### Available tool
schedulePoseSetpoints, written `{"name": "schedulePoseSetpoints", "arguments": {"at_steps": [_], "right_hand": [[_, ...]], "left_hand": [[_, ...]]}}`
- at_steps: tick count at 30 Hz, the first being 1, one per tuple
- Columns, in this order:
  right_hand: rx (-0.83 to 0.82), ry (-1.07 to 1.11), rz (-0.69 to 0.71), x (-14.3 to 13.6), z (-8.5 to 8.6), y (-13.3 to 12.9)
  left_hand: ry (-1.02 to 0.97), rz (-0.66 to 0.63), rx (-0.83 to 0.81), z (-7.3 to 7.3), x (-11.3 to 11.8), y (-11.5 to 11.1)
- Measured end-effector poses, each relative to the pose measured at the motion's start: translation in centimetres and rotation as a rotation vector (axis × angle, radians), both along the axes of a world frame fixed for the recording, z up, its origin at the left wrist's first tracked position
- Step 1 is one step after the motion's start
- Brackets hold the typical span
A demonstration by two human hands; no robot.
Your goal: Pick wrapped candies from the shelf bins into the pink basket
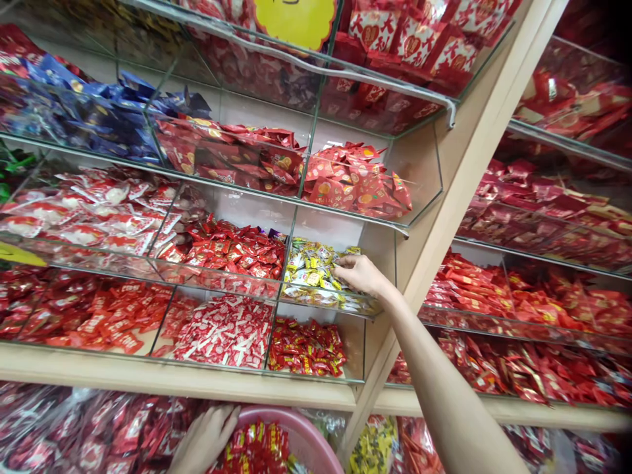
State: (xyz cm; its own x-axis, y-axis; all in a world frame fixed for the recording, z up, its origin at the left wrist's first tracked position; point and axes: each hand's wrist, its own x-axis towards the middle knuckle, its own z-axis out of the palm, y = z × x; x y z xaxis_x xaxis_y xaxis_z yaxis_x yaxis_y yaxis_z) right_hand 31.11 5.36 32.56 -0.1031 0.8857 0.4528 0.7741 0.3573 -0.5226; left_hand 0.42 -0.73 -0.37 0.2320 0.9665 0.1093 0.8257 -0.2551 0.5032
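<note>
My right hand [359,273] reaches into a glass shelf bin of yellow and white wrapped candies [311,270], fingers bent down onto the pile; whether it grips any piece is hidden. My left hand [205,438] rests low at the frame's bottom on the rim of a pink plastic basin [306,431]. The basin holds several red and yellow wrapped candies [257,447].
Glass-fronted bins fill wooden shelves: red candies [232,253] left of the yellow bin, red-white ones [224,332] and red-yellow ones [306,349] below, blue packets [99,112] upper left. A wooden upright [444,217] divides off more red candy bins [533,303] to the right.
</note>
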Motion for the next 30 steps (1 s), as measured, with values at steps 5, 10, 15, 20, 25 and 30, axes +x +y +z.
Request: {"name": "schedulePoseSetpoints", "arguments": {"at_steps": [5,10,15,20,25,30], "right_hand": [[-0.159,0.055,0.024,-0.6,0.4,-0.7],[-0.215,0.058,0.036,-0.9,0.7,-1.2],[-0.138,0.058,0.008,-0.4,0.3,-0.5],[-0.099,0.026,0.019,-0.2,0.1,-0.3],[-0.130,0.031,0.034,-0.3,0.1,-0.3],[0.184,-0.015,-0.096,0.2,0.4,-0.4]], "left_hand": [[0.017,0.013,-0.016,0.0,0.0,0.1],[0.048,0.012,-0.033,0.0,0.1,0.1],[0.034,0.008,-0.019,0.2,0.1,-0.1],[0.057,0.013,-0.012,0.6,0.2,-0.2],[0.074,0.008,-0.023,0.9,0.3,-0.3],[0.079,0.003,-0.026,1.0,0.3,-0.1]]}}
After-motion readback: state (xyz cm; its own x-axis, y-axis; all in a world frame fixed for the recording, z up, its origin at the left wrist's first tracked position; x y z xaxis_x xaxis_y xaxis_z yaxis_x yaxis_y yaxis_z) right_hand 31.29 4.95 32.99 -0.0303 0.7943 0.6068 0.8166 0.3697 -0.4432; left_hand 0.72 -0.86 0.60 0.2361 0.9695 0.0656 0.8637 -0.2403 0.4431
